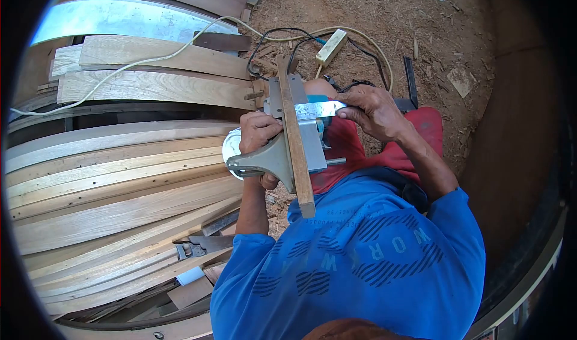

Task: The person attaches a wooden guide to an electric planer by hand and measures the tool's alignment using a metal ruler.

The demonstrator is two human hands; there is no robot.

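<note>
A teal and grey power tool (314, 148) rests over my lap, its flat grey metal plates facing up. A narrow wooden strip (294, 137) lies lengthwise across those plates. Curled around the tool's grey-green curved part (261, 160), my left hand (258, 133) is closed, with fingertips close to the strip. My right hand (372, 109) pinches the end of a shiny flat metal blade (317, 110) between thumb and fingers. That blade reaches left over the plates to the strip's side. Most of the teal housing is hidden beneath the plates.
Several long boards (120, 172) are stacked at left, with a handsaw (201, 247) on them. A white round container (232, 151) stands behind my left hand. A white power strip (332, 47) and cables lie on the sawdust-covered ground (384, 15). A dark metal bar (410, 81) is near my right knee.
</note>
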